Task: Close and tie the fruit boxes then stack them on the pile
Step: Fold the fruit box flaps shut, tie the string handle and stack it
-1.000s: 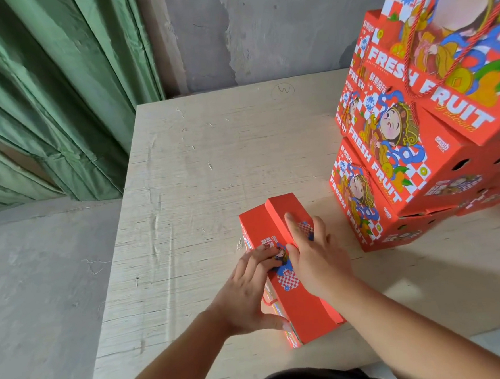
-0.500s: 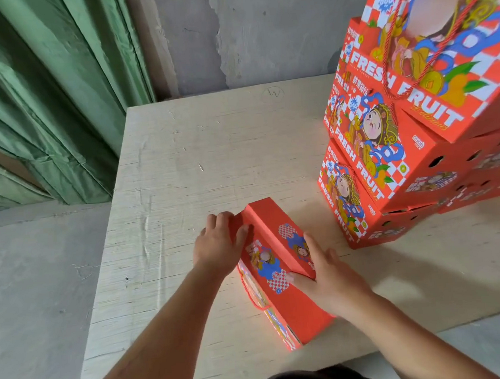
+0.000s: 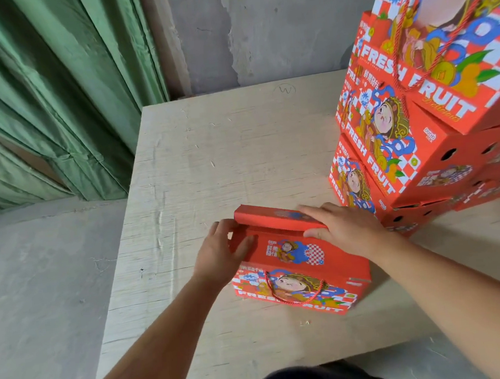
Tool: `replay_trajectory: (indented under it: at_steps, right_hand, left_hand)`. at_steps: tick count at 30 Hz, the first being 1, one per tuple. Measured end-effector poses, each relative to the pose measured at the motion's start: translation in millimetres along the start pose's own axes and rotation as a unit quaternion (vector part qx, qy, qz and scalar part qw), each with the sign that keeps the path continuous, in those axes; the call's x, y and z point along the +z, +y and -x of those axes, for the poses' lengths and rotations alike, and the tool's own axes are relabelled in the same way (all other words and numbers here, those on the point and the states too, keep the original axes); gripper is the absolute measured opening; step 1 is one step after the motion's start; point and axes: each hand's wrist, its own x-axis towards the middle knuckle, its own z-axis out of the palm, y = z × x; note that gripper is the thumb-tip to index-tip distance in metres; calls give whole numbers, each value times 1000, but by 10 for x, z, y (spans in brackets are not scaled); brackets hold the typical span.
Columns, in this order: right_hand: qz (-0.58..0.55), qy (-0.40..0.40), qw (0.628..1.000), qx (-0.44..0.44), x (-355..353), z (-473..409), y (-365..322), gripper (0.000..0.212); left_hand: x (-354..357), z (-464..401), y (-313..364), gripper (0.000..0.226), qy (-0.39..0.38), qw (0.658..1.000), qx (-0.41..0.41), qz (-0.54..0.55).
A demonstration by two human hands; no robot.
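Red fruit box (image 3: 299,262) sits on the wooden table (image 3: 216,150), just in front of the pile (image 3: 410,136) (printed side facing us). Left hand (image 3: 221,255) grips its left end, thumb on top. Right hand (image 3: 341,227) clamps the top flap (image 3: 271,217), fingers over the far edge, thumb underneath.

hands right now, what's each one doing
Left hand: grips the left end of the box.
Right hand: grips the box's top flap.
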Motion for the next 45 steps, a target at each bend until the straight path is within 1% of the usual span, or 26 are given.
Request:
replay_trajectory:
  at_steps: [2, 3, 5, 6, 7, 8, 9, 11, 13, 15, 18, 20, 23, 25, 27, 28, 29, 31, 32, 33, 34, 36, 38, 40, 42, 45]
  right_hand:
    - [43, 14, 999, -14, 30, 28, -33, 84]
    - [60, 14, 998, -22, 73, 67, -67, 85]
    - [62, 5, 998, -31, 173, 146, -122, 85]
    - [57, 2, 998, -31, 205, 169, -136, 85]
    - [51, 3, 998, -29, 225, 175, -140, 83]
    - [44, 3, 999, -27, 234, 170, -136, 81]
    - [34, 3, 999, -26, 239, 166, -131, 80]
    - [24, 4, 999, -25, 247, 175, -141, 79]
    - [28, 11, 999, -17, 256, 193, -157, 80]
    - [26, 14, 1000, -1, 265, 215, -190, 82]
    - [24, 4, 1000, 11, 280, 244, -236, 85]
    - [13, -29, 999, 5, 222, 220, -216, 86]
    - [-86, -107, 991, -6, 32, 139, -95, 84]
    - [-147, -105, 984, 4, -93, 144, -11, 80]
    - [-155, -41, 986, 36, -151, 212, 23, 81]
    - [-146, -8, 988, 51, -142, 261, 4, 80]
    - [-133, 10, 989, 59, -106, 315, -32, 78]
    - [-89, 0, 995, 53, 3, 416, -122, 73]
    - [-58, -9, 997, 49, 67, 456, -161, 73]
    - [-38, -8, 998, 50, 118, 481, -182, 73]
    - [-34, -3, 998, 55, 138, 489, -182, 74]
    - [-59, -8, 996, 60, 92, 469, -158, 73]
    - [-79, -24, 995, 56, 15, 412, -109, 72]
    - [-103, -30, 992, 60, -75, 347, -42, 71]
    - [-129, -41, 988, 70, -141, 305, 14, 69]
    - [-107, -72, 990, 64, -103, 323, -14, 68]
  left_hand:
    - [41, -49, -10, 30, 43, 998, -15, -34]
    - [47, -69, -17, 31, 51, 997, -28, -51]
    - [48, -86, -58, 39, 40, 996, -58, -60]
    - [41, -82, -76, 51, 31, 996, -68, -56]
    - [27, -72, -96, 67, 27, 996, -59, -58]
    - [19, -77, -113, 80, 30, 996, -20, -79]
    - [21, -94, -130, 84, 30, 992, 36, -114]
    - [40, -161, -89, 75, -1, 974, 145, -174]
    - [79, -210, -9, 66, -43, 961, 192, -196]
    - [127, -192, 37, 66, -47, 961, 186, -200]
    - [189, -119, 51, 69, -30, 966, 158, -203]
    - [226, -101, 60, 73, -28, 967, 148, -206]
    - [265, -88, 31, 78, 6, 964, 160, -214]
    - [281, -50, -11, 75, 68, 953, 203, -216]
    - [307, 16, -51, 62, 136, 917, 301, -224]
    - [323, 52, -68, 58, 141, 896, 354, -228]
    - [334, 87, -79, 57, 118, 882, 395, -227]
    - [342, 144, -83, 69, 34, 876, 425, -224]
    - [341, 164, -77, 78, 2, 876, 421, -235]
    - [343, 183, -67, 85, -15, 874, 414, -255]
    - [347, 198, -54, 87, -17, 870, 409, -274]
    - [369, 235, -22, 82, -5, 874, 394, -285]
    - [395, 282, 14, 80, 19, 892, 363, -271]
    - [418, 312, 27, 88, 40, 907, 318, -274]
    - [398, 315, 22, 99, 40, 914, 281, -290]
    - [342, 282, 22, 105, 27, 922, 259, -287]
